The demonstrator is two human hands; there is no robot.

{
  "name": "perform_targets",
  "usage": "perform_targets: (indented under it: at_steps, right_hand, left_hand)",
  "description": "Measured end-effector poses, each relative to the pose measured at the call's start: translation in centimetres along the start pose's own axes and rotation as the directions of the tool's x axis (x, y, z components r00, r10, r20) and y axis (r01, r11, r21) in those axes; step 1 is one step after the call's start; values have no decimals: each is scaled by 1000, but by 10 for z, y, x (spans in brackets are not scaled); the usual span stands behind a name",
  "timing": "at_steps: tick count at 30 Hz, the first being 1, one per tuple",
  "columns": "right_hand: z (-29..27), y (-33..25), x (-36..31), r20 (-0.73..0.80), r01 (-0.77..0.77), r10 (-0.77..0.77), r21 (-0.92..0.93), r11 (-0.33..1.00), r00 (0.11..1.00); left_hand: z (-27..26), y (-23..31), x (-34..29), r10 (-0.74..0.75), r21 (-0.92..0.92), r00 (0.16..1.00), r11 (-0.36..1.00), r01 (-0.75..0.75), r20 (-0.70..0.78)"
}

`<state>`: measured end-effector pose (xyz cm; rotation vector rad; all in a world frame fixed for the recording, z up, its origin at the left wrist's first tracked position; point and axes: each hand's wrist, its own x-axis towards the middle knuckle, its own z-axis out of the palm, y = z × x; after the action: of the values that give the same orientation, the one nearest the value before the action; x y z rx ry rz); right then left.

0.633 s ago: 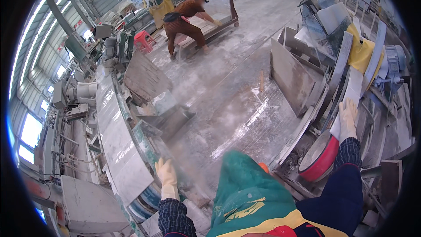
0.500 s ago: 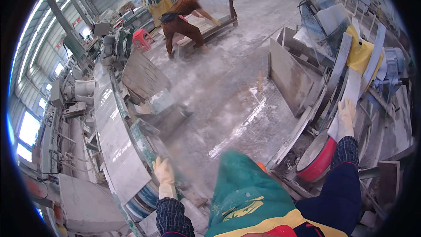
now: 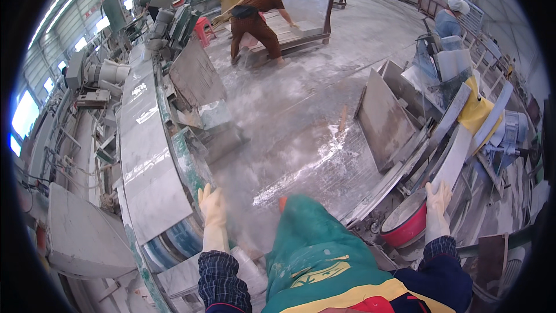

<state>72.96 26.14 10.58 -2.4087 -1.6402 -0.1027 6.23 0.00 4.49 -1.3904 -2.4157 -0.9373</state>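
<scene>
Both my hands wear pale rubber gloves. My left hand (image 3: pixel 212 207) is beside the near end of a long conveyor's green side rail (image 3: pixel 190 155), its fingers apart and nothing visible in them. A row of flat grey-white stone slabs (image 3: pixel 155 191) lies along that conveyor's belt, and the blue end of the belt (image 3: pixel 184 237) shows below. On the other side, my right hand (image 3: pixel 439 198) lies with fingers extended over the lower end of a long white stone strip (image 3: pixel 454 153). Just left of it is a red-rimmed roller end (image 3: pixel 405 233). The underside of the strip's end is hidden.
Dark slabs (image 3: pixel 385 119) lean beside the right-hand machine, near a yellow cover (image 3: pixel 476 110) and a blue motor (image 3: pixel 514 128). A person in brown (image 3: pixel 258 14) bends over a low rack ahead. Someone in a white cap (image 3: pixel 454 17) stands far right. The floor (image 3: pixel 289 133) looks wet.
My right hand has come lower and nearer, to the strip's end. My left hand has shifted slightly up and left. The head view has tilted and turned, bringing the far-right person further into view.
</scene>
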Motion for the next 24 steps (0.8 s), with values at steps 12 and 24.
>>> perform_targets:
  at_steps: [12,24]
  right_hand:
    - [-31,-31,4,-99,-243,285,306,921,953]
    - [-74,-215,-1,344,-273,-382,934,229,858]
  left_hand:
    - [14,-13,-7,-30,-69,994,997,23,-109]
    - [1,64,21,-408,-719,911,614,326,65]
